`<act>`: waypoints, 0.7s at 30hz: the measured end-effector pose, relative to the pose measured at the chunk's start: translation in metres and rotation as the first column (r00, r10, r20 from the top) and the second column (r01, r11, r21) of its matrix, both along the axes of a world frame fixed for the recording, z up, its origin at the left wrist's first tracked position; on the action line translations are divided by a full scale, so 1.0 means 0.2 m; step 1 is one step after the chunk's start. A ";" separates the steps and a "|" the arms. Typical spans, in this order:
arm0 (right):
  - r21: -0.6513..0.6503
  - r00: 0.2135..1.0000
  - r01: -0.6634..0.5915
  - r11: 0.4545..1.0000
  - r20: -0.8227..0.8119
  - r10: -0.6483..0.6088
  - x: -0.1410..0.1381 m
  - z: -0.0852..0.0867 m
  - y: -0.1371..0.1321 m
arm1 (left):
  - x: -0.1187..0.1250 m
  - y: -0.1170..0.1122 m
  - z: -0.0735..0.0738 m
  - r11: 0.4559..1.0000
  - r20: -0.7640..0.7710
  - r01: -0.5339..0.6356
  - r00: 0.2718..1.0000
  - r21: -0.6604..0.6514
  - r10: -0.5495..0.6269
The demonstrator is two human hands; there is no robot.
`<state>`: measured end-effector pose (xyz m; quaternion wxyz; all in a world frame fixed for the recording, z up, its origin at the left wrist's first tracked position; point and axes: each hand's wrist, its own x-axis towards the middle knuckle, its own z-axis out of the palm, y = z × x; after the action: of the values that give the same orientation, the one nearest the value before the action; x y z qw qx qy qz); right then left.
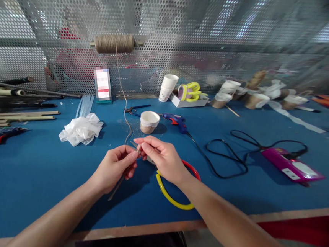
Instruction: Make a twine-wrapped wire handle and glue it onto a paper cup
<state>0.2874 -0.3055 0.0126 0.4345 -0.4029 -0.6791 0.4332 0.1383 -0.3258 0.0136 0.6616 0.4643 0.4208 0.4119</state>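
Note:
My left hand [115, 168] and my right hand [161, 156] meet over the middle of the blue table [42, 180]. Both are closed in a pinch on a thin stick [118, 184] that slants down to the left below my left hand. A strand of twine [123, 100] runs down from the twine spool [114, 43] on the mesh wall to my fingertips. Under my right wrist lie a yellow hoop [169, 196] and a red hoop [193, 169].
A twine-wrapped paper cup [149, 121], blue glue gun [175, 120] with black cable [228, 160], pink power strip [290, 165], crumpled white plastic [81, 129]. Sticks and rods [17, 117] lie far left; several wrapped cups [237, 94] far right.

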 end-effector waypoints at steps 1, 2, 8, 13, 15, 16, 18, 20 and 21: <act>-0.047 0.998 -0.035 0.998 -0.053 0.033 0.00 0.00 0.01 | 0.00 0.00 0.00 1.000 0.005 -0.014 1.000 0.005 0.014; -0.088 0.993 -0.062 0.994 -0.107 0.052 0.00 0.00 0.01 | 0.00 0.00 0.00 0.999 0.001 -0.029 1.000 0.016 0.029; -0.097 0.999 0.024 0.995 0.036 -0.021 0.00 0.00 0.01 | 0.00 0.00 0.00 0.995 -0.124 -0.024 0.992 0.097 0.036; -0.007 0.987 -0.019 1.000 0.162 0.020 0.02 0.01 0.02 | -0.01 0.00 -0.01 0.989 -0.189 -0.018 0.981 0.146 0.046; -0.079 0.989 -0.081 0.994 0.118 0.090 0.02 0.02 0.02 | -0.01 0.01 -0.02 0.987 -0.185 -0.031 0.981 0.155 0.060; -0.116 0.990 -0.096 0.989 0.092 0.107 0.02 0.02 0.02 | -0.01 0.01 -0.02 0.987 -0.185 -0.032 0.981 0.156 0.061; -0.142 0.991 -0.086 0.986 0.093 0.099 0.02 0.02 0.02 | -0.01 0.01 -0.02 0.988 -0.192 -0.025 0.980 0.154 0.054; -0.067 0.981 -0.041 0.997 0.184 0.053 0.01 0.02 0.02 | 0.00 0.01 -0.02 0.988 -0.202 -0.014 0.978 0.155 0.045; -0.004 0.970 -0.022 1.000 0.242 0.022 0.01 0.02 0.01 | 0.00 0.01 -0.02 0.988 -0.210 -0.006 0.977 0.156 0.039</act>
<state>0.2895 -0.3031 0.0161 0.3437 -0.4455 -0.7311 0.3860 0.1381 -0.3235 0.0100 0.5702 0.5508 0.4609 0.3988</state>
